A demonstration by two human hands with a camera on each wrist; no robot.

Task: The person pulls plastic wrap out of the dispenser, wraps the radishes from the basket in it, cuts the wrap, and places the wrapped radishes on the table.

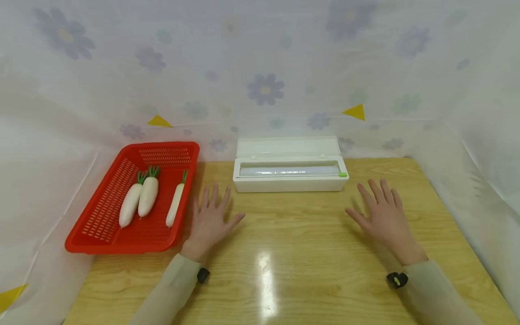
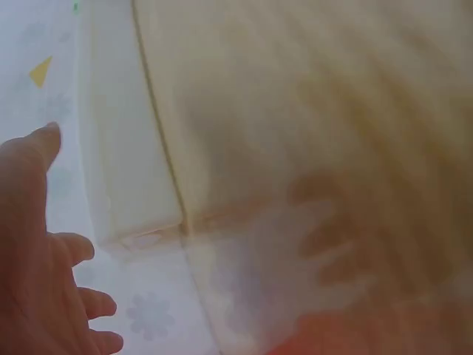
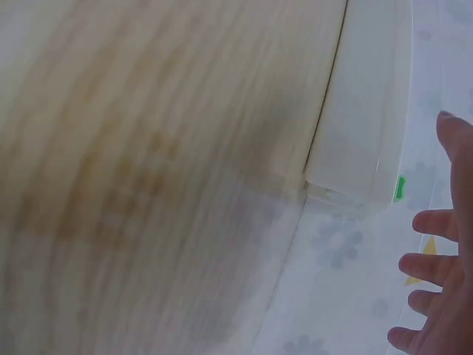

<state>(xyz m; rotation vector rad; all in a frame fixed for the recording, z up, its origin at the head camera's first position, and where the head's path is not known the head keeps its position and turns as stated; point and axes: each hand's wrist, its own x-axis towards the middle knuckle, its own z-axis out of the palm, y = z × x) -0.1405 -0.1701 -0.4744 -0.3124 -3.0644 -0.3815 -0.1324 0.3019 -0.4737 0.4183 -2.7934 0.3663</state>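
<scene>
My left hand (image 1: 209,224) is spread over the wooden table, just right of a red basket (image 1: 176,243), holding nothing. Fingers apart, my right hand (image 1: 383,219) hovers or rests over the table on the other side, also with nothing in it; contact with the wood is hard to tell. Between and beyond them stands a long white box (image 1: 288,185) with its lid (image 1: 288,146) raised and a wrapped roll (image 1: 288,171) inside. The basket holds a pair of white radishes (image 1: 148,196) with green tops lying together, and a slimmer white radish (image 1: 175,205) by its right wall.
The wooden table (image 1: 300,271) ends at a flower-patterned white sheet (image 1: 284,67) behind and at both sides. Yellow triangles (image 1: 355,112) mark the sheet. A green piece (image 1: 343,174) sits at the box's right end.
</scene>
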